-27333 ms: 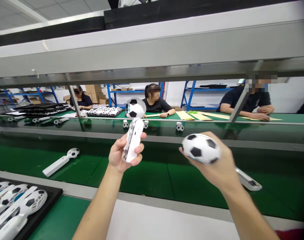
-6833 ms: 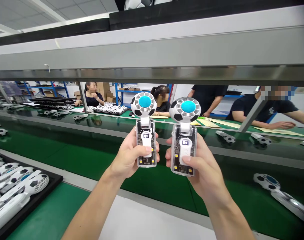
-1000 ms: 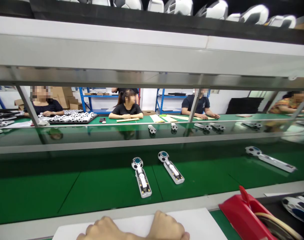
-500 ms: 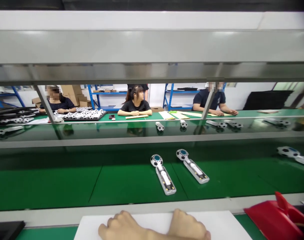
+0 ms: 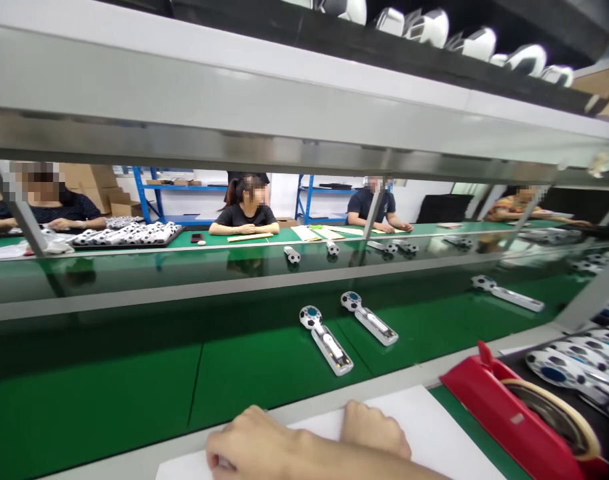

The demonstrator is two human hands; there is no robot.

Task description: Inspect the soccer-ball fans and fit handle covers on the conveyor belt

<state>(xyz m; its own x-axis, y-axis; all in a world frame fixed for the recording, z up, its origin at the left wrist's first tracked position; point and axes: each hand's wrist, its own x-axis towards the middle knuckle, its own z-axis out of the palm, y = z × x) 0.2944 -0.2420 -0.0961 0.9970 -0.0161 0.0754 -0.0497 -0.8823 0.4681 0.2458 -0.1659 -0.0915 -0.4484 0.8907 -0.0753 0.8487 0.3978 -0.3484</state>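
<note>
My forearms are crossed at the bottom edge, over a white sheet of paper (image 5: 424,427). My right hand (image 5: 259,443) lies on the left side, its fingers curled in and nothing seen in them. Beyond it, on the right side, is my left hand (image 5: 374,430), also curled, partly covered by the right forearm. Ahead of the hands, apart from them, one football-headed stick (image 5: 329,343) lies on the green belt (image 5: 134,387). A second football-headed stick (image 5: 371,320) lies just behind it. Both handles show white parts inside.
A red tape dispenser (image 5: 514,417) stands at the right, beside a black tray of football-headed sticks (image 5: 599,363). Overhead runs a grey shelf (image 5: 234,100) bearing more white-and-black pieces. Across the belt, several people sit at a green table (image 5: 279,237).
My view has turned right and tilted, bringing in the tape roll, the right-hand tray and the pieces on the shelf. Both hands remain crossed and curled on the paper.
</note>
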